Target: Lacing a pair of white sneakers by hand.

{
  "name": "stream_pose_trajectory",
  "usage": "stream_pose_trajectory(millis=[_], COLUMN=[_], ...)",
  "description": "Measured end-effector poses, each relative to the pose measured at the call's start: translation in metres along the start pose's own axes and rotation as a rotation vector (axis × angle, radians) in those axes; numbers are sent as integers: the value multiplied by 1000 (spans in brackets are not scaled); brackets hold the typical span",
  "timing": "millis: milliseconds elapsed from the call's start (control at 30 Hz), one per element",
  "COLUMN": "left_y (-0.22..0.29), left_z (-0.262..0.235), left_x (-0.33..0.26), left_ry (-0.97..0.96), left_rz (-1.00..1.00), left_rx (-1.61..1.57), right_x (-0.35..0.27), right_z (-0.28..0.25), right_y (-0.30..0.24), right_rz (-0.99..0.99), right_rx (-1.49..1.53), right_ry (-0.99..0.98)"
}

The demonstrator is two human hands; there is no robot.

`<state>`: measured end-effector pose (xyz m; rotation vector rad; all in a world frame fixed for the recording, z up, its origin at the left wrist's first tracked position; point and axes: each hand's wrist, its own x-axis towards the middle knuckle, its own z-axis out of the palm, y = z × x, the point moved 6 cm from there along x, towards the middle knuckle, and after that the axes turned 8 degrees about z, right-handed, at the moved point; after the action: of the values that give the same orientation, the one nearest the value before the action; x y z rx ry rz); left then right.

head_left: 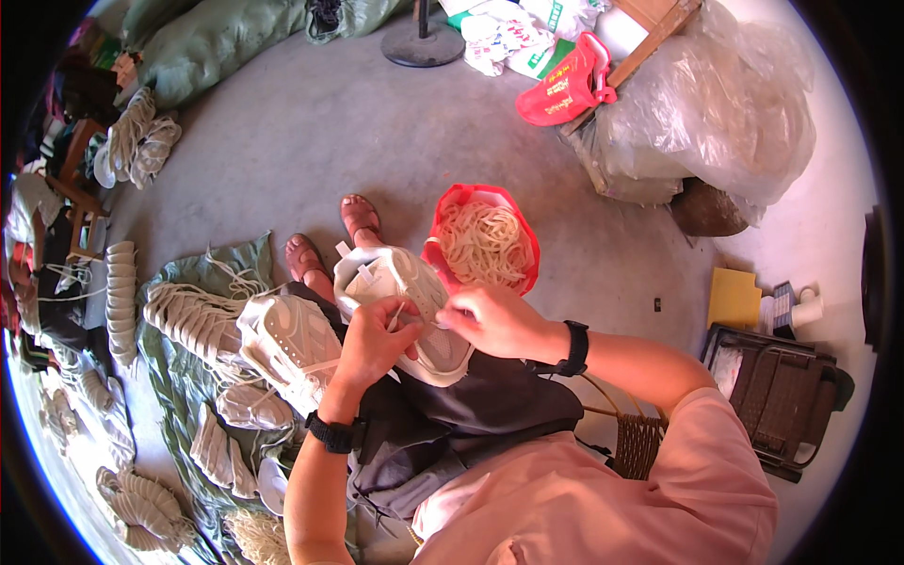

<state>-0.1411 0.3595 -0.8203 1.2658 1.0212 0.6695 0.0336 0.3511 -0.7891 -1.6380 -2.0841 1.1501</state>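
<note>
Across my lap lies a pale cream shoe upper [443, 350] with eyelets along its front. My left hand [375, 341] rests on it, thumb and fingers pinched around a thin whitish shoelace [399, 313]. Beside it on the right, my right hand [490, 322] is closed in a pinch over the eyelet edge; what its fingertips hold is too small to make out. A stack of similar shoe uppers [287, 344] stands against my left leg. Just beyond my hands, a red container [535, 247] holds a heap of loose cream laces [482, 243].
More uppers [193, 315] lie in rows on a green sheet [169, 386] to the left. A brown woven chair or stool [777, 400] stands at the right, near a yellow box [734, 298]. Large clear plastic bags [706, 104] and a round black stand base [422, 45] are farther off.
</note>
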Motion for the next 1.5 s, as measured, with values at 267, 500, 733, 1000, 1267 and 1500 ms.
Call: stream_pose_trajectory(millis=[267, 500, 733, 1000, 1267, 1500], left_y=[9, 9, 9, 4, 5, 15], left_z=[-2, 2, 6, 10, 18, 31], left_x=[-12, -16, -12, -2, 2, 2], left_ry=[-22, -28, -57, -71, -77, -81], left_rz=[6, -9, -76, -110, -156, -95], left_rx=[21, 61, -77, -190, -197, -7], right_x=[11, 14, 7, 11, 10, 27], right_z=[-2, 6, 7, 1, -6, -27], right_y=[2, 0, 7, 18, 21, 16], right_rz=[-206, -183, -251, -267, -213, 29], right_rx=[98, 214, 102, 136, 224, 252], right_ry=[40, -218, -106, -30, -92, -51])
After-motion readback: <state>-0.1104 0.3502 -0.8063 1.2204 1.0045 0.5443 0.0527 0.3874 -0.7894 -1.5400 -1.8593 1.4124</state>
